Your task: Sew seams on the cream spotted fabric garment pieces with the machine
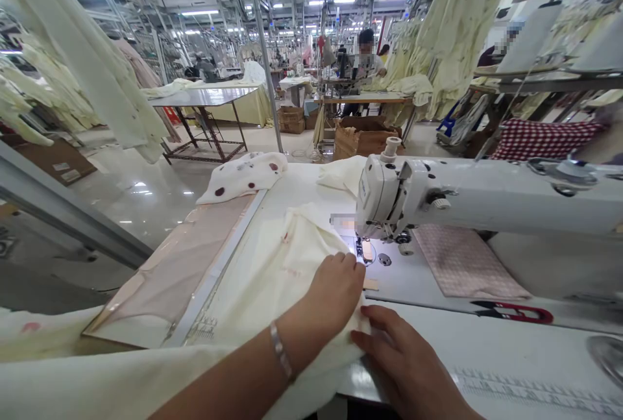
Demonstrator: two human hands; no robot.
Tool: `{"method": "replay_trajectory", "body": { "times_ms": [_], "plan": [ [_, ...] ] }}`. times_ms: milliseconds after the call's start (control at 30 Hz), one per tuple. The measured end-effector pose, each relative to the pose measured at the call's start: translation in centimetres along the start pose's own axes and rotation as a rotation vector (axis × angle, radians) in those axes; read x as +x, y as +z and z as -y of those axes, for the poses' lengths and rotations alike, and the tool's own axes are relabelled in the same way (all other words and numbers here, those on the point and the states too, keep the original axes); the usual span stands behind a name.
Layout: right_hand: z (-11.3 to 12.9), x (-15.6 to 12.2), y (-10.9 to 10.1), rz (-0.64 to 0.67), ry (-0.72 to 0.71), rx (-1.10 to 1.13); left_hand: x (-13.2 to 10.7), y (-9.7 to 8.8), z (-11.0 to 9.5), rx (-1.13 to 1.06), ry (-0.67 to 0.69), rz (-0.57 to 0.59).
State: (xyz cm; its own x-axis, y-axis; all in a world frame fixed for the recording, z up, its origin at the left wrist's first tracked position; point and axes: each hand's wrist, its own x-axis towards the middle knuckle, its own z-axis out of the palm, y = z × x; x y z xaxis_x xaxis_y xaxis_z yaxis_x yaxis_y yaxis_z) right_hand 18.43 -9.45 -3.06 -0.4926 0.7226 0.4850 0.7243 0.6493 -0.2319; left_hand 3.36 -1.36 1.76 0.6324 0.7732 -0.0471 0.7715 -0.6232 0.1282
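Observation:
Cream fabric [272, 284] spreads over the white sewing table and hangs down at the front. My left hand [337, 284], with a bracelet on the wrist, has its fingers curled down on the fabric's right edge, just in front of the needle area. Nearer to me, my right hand [396, 348] pinches the same edge between thumb and finger. The white sewing machine [382, 196] stands just beyond, its lit presser foot [360, 248] close to my left knuckles. A small beige piece [370, 284] lies beside the left hand.
Red-handled thread snips [516, 311] and a folded pink cloth [467, 264] lie on the table at right. Spotted fabric [246, 176] rests at the far left corner. Cream garments [92, 50] hang at left. A person [365, 60] sits behind cardboard boxes [363, 137].

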Motion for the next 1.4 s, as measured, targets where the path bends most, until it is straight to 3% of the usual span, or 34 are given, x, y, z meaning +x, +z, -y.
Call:
{"method": "replay_trajectory", "body": {
  "times_ms": [167, 367, 533, 700, 900, 1067, 1267, 1400],
  "plan": [
    [-0.9, 1.3, -1.0, 0.065, -0.121, 0.002, -3.0, 2.5, 0.6, -0.039, 0.011, -0.064],
    [-3.1, 3.3, -1.1, 0.025, -0.277, 0.025, -1.1, 3.1, 3.1, -0.136, 0.081, -0.135],
    [-4.6, 3.8, -0.1, -0.039, -0.190, 0.023, 1.0, 2.7, 4.0, -0.148, 0.128, -0.136],
    [-4.8, 4.4, -0.2, -0.061, -0.229, 0.003, 1.7, 3.4, 4.6, -0.138, 0.167, -0.163],
    [-4.5, 4.5, -0.6, -0.032, -0.174, -0.030, 0.2, 2.2, 4.0, -0.058, 0.208, -0.189],
    [-4.3, 4.0, -0.3, -0.072, -0.168, 0.015, -2.2, 1.2, 2.2, -0.034, 0.360, -0.171],
    [-3.6, 2.2, 0.7, -0.022, -0.111, 0.011, -2.2, 2.4, 1.2, -0.175, 0.279, -0.262],
    [-3.4, 2.0, 0.7, -0.030, -0.086, -0.008, -1.8, 3.6, 1.9, -0.140, 0.330, -0.312]
  ]
}}
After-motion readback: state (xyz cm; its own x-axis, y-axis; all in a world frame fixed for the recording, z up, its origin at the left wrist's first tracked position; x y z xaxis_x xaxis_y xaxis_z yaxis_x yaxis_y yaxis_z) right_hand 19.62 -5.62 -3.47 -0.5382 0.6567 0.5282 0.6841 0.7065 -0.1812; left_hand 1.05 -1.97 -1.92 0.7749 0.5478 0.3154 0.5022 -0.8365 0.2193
